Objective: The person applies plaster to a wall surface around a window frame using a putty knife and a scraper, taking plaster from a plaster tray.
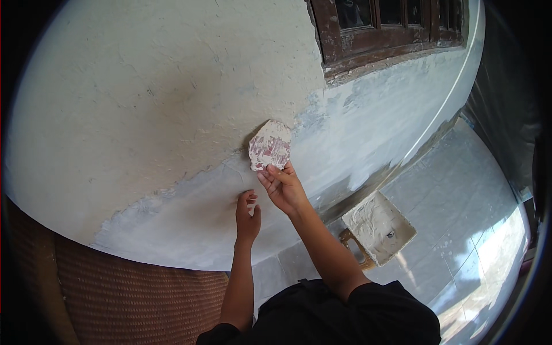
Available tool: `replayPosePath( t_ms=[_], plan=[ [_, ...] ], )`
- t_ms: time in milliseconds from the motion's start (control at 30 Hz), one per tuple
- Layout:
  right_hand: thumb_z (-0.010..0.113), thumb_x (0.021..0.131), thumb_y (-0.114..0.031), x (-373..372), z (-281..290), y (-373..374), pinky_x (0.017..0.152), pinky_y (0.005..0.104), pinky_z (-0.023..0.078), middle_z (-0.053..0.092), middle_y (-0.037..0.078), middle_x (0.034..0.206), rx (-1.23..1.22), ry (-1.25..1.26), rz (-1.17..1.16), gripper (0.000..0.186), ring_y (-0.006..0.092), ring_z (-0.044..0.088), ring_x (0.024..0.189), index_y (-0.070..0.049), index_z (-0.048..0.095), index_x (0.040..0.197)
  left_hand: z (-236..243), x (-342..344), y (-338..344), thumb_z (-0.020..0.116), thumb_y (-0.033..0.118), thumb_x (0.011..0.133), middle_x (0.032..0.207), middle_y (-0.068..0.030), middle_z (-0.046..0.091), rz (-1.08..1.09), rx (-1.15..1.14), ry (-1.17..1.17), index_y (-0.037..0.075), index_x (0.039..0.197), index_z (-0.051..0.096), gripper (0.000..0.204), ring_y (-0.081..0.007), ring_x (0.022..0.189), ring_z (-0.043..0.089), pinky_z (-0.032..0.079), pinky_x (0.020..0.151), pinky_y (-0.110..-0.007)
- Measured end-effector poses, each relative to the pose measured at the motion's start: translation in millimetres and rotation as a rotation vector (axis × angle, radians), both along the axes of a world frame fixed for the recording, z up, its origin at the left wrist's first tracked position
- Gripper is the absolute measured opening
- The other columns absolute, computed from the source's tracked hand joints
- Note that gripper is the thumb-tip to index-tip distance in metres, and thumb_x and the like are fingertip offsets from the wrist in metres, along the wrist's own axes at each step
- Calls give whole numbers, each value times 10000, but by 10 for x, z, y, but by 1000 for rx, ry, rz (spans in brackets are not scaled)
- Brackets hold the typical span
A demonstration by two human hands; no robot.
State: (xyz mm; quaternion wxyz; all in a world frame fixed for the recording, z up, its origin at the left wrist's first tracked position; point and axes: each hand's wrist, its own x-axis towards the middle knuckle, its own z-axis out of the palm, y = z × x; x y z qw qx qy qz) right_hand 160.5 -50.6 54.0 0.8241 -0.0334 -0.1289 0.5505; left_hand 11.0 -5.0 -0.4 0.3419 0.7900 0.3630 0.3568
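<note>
Leftmost, at the bottom, you have a brown woven panel (138,293), standing in front of the foot of a wall (144,86) that curves across most of the view. The wall's upper part is cream and rough, marked with small pits and scratches; below a ragged edge it turns pale grey-white. Your left hand (248,217) is before that paler part, empty as far as can be seen, its fingers loosely bent and the thumb apart from them; whether the fingertips touch the wall, you cannot tell from this angle. Just above and to its right is the flat piece (270,146), reddish and smeared with whitish paste, upright near the ragged edge; whether it touches the wall is unclear. Your right hand (283,187) grips it by its lower edge, thumb on the face toward you. Below are the black shirt (345,313) you wear and, further right, a brown stool (347,237) beneath a square tub (398,249), which holds whitish paste (368,221). Above, a window (339,43) has a worn brown frame. Grey tiles cover the floor (437,201), bright with light at lower right, and a dark sheet (500,98) hangs beyond.
</note>
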Motion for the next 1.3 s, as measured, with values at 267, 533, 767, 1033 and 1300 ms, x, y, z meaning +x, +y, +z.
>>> replayPosePath(
  t_ms=[267,533,767,1033,1300],
  plan=[
    [625,889,9,-104,0,-264,853,316,559,648,83,1103,-22,-63,60,344,207,652,1000,-79,516,1204,-25,8,-10,548,-26,830,1096,-88,575,59,-2,-12,76,1231,499,416,-215,995,557,454,842,-356],
    [656,853,76,299,220,-462,750,248,500,645,48,911,-110,-832,-236,248,100,612,833,-4,579,1074,-112,29,17,558,-6,828,1090,-91,576,76,-11,-7,64,1221,498,404,-211,1000,557,452,839,-352],
    [678,804,20,800,765,-621,629,276,460,620,132,783,-254,-1357,-986,145,214,571,649,35,638,943,-54,107,-52,561,-12,820,1101,-80,570,119,-8,-57,77,1225,500,419,-196,965,555,454,820,-344],
    [681,825,0,865,741,-259,630,272,454,628,134,788,-227,-1231,-874,126,186,577,659,33,645,941,-88,163,-97,563,-7,828,1142,-75,557,130,-11,-69,85,1246,489,434,-178,969,554,465,799,-325],
    [697,828,-15,906,788,-321,659,263,455,648,91,786,-192,-1298,-989,122,126,556,691,41,656,928,-120,195,-123,567,-5,820,1150,-77,552,138,-13,-93,96,1250,490,449,-188,963,553,470,782,-335]
  ],
)
